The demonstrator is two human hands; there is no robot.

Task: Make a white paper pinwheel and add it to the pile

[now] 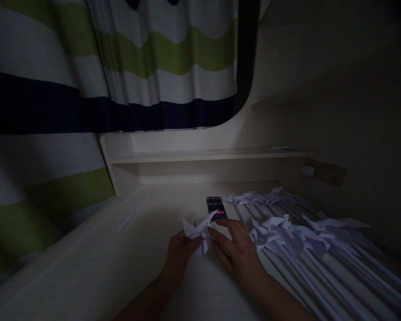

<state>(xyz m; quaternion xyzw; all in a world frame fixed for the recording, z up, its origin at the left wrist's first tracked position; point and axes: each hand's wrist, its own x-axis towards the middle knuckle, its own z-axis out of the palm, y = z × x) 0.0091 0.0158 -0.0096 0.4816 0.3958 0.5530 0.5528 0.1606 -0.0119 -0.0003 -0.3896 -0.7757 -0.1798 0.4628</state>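
The held pinwheel [197,231] points its longest blade [210,218] away, rightward.

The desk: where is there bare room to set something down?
The desk has its widest bare patch between its left edge and the left hand, in front of the white strip. Another lies between that strip and the phone. Right of the right hand, paper pinwheels crowd it.

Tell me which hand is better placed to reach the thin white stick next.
Probably the left hand: the thin white stick lies out to its left, and the right hand is farther off. The left would need to release the white paper pinwheel.
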